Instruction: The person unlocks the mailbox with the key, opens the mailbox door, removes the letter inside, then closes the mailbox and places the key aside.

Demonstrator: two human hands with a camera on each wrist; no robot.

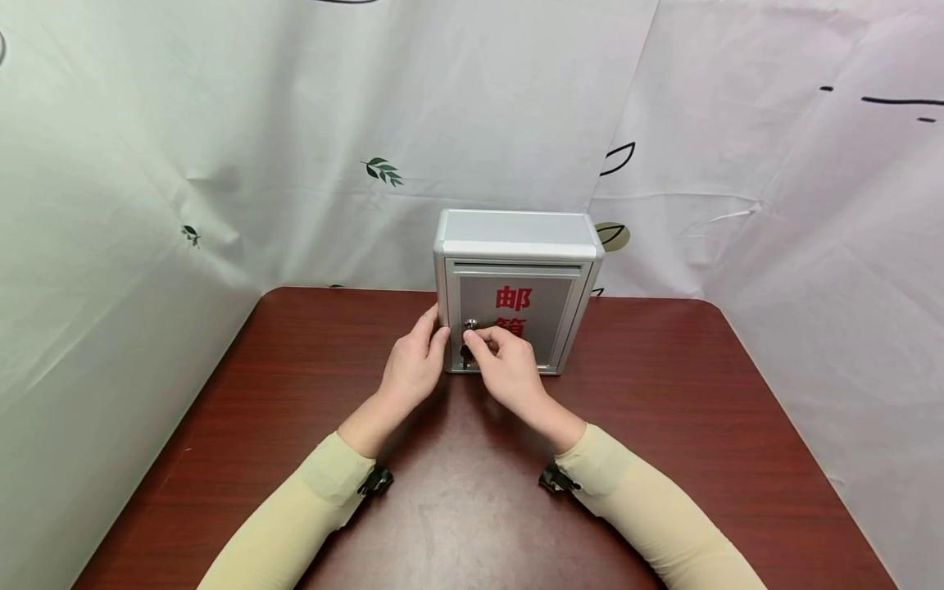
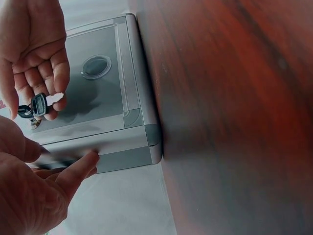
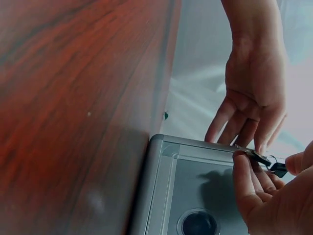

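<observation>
A silver-grey mailbox with red characters on its door stands upright on the table. My right hand pinches a black-headed key at the lock, by the left edge of the door. A second key dangles beside it on a ring, its bare blade showing in the left wrist view. My left hand rests along the mailbox's left side, fingers extended and thumb near the front edge. The held key's blade is hidden.
The reddish-brown wooden table extends around the mailbox. White printed cloth hangs close behind it and along both sides. A round window sits low on the door.
</observation>
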